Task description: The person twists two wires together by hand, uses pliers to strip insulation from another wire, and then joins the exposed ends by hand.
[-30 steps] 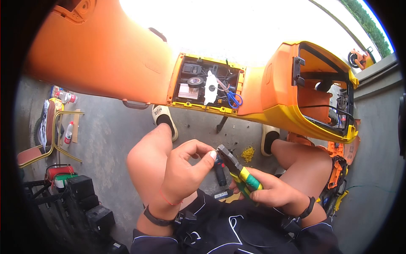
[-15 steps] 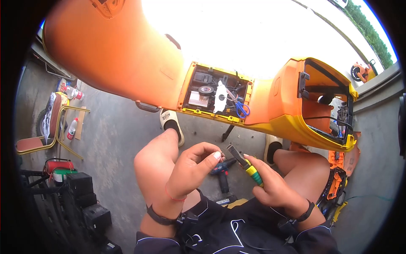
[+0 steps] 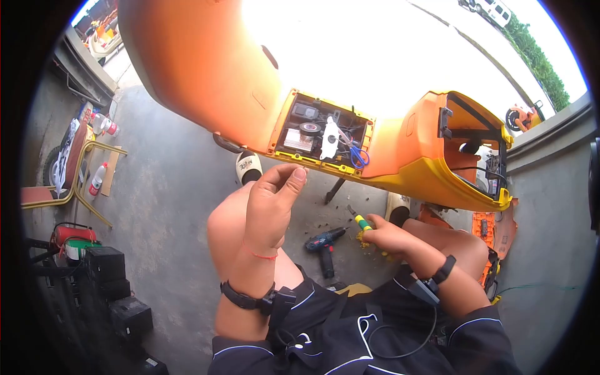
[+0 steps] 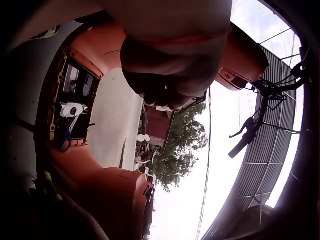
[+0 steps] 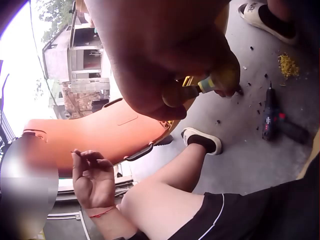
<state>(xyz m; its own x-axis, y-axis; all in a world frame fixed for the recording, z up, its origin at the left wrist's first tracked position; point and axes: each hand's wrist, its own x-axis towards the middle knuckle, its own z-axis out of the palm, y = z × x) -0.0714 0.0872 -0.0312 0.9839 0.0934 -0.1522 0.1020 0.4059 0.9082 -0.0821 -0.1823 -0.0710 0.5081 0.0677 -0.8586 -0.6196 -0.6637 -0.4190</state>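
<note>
In the head view my left hand (image 3: 269,209) is raised in front of the scooter's open floor compartment (image 3: 325,162), thumb and forefinger pinched together. A tiny piece (image 5: 75,152) shows at these fingertips in the right wrist view, too small to tell its kind. Lower and to the right, my right hand (image 3: 387,237) grips pliers (image 3: 362,221) by their yellow-green handles, with the metal head pointing forward and left. Inside the compartment lie a roll of black tape (image 3: 309,129), a white flat part (image 3: 330,139) and blue-handled scissors (image 3: 357,157).
A cordless drill (image 3: 326,250) lies on the floor between my legs, near yellow bits (image 3: 362,239) and scattered dark bits. Black boxes (image 3: 128,317) and a chair (image 3: 78,169) stand at left. Orange body panels (image 3: 484,228) lie at right.
My left hand has moved up and away from the pliers toward the compartment, still pinching. My right hand has drawn the pliers off to the right. The head view has shifted slightly.
</note>
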